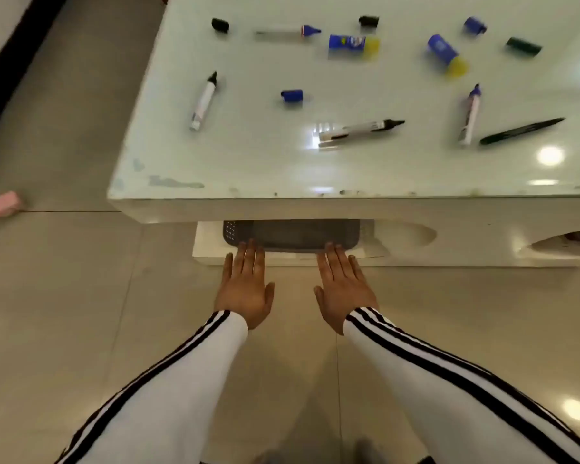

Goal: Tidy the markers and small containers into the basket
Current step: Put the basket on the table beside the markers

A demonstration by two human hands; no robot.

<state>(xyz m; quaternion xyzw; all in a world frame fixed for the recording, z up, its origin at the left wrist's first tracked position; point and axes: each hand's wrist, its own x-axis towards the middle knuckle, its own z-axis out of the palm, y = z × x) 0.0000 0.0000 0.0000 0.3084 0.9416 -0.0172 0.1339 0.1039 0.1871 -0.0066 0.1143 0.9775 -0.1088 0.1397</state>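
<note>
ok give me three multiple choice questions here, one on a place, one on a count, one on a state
1. Where is the grey basket relative to the table? A on top of it; B on a low shelf beneath its top; C held in the air.
2. How many blue-and-yellow containers lie on the table? A one; B four; C two.
3. How are the left hand and right hand? A flat, fingers straight, holding nothing; B each gripping a marker; C curled into fists.
1 B, it sits under the top; 2 C, two lie there; 3 A, both reach out flat.
</note>
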